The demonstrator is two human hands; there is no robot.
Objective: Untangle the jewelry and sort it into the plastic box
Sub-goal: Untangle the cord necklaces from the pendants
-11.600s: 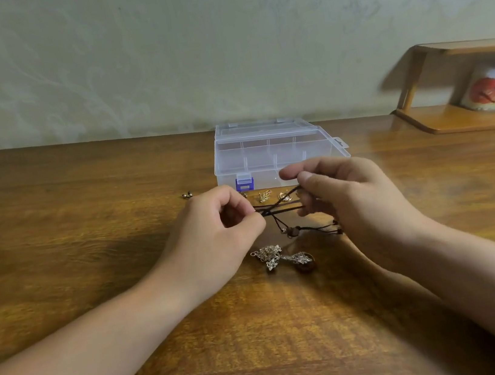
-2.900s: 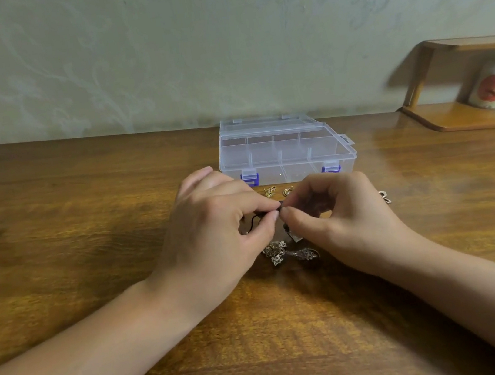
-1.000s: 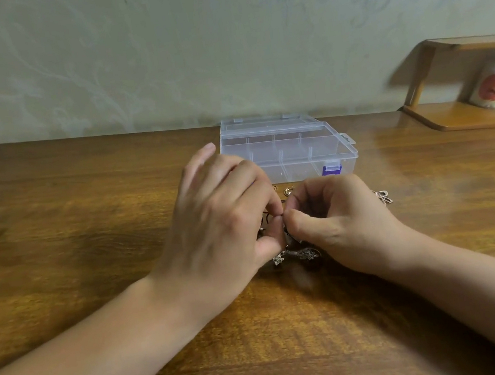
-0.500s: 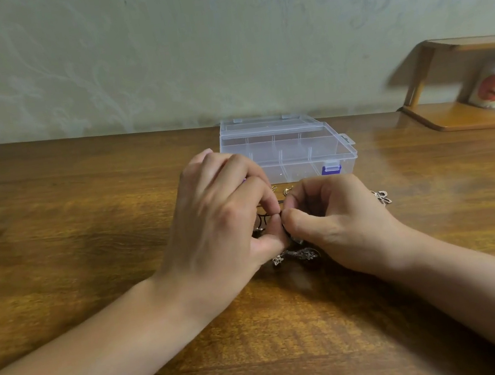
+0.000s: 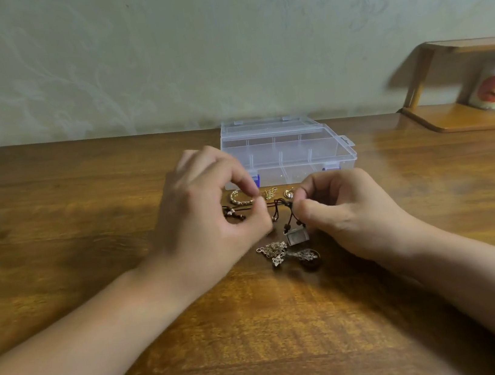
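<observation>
Two hands pinching one dark cord (image 5: 277, 203): left hand (image 5: 212, 220), right hand (image 5: 343, 209); one plastic box (image 5: 288, 149) shut just behind; three gold pieces (image 5: 270, 192) beside it; silver tangle (image 5: 280, 251) on table (image 5: 84, 210); no legible writing.

Two bare forearms reach in from the lower corners, with no sleeve on either within the frame. The left hand (image 5: 212, 220) and the right hand (image 5: 346, 208) are bare: no glove, ring, watch or bracelet shows, though the left hand's fingers are somewhat blurred. The visible fingernails look short and unpainted.
</observation>
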